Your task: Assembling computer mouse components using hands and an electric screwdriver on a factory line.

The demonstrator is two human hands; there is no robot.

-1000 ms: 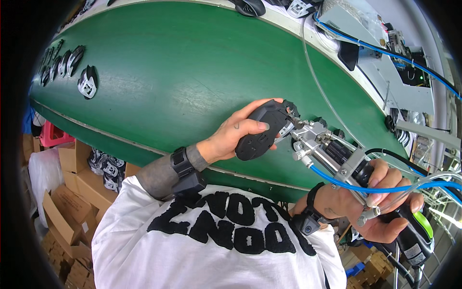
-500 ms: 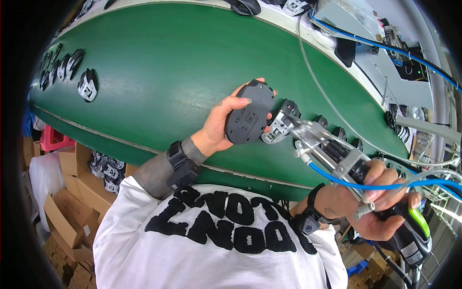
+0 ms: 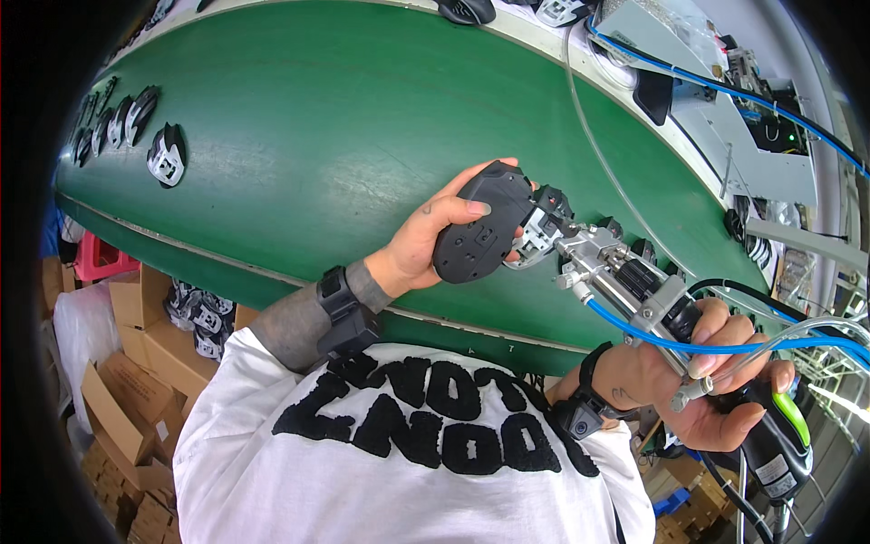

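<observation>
My left hand [image 3: 415, 243] grips a black computer mouse [image 3: 480, 231] above the green bench, its underside with screw holes turned up toward me. The thumb lies across that underside and fingertips curl round the far edge. My right hand [image 3: 693, 385] is wrapped round a power screwdriver [image 3: 779, 453] with a lime-green strip on its body. A metal screw-feed head [image 3: 598, 263] extends from it toward the mouse, its tip a little to the right and apart. Just behind the mouse, partly hidden, sits a silver-and-black mouse shell [image 3: 544, 227].
More mouse shells stand in a row to the right, partly behind the tool. Others lie at the far left [image 3: 167, 156] of the green bench [image 3: 299, 118]. A blue air hose [image 3: 652, 344] and a clear tube cross the right side. Cardboard boxes [image 3: 136, 412] are at lower left.
My left hand has brought the mouse slightly right and down, closer to the screwdriver's tip. The feed head has shifted a little, while my right hand stays nearly in place.
</observation>
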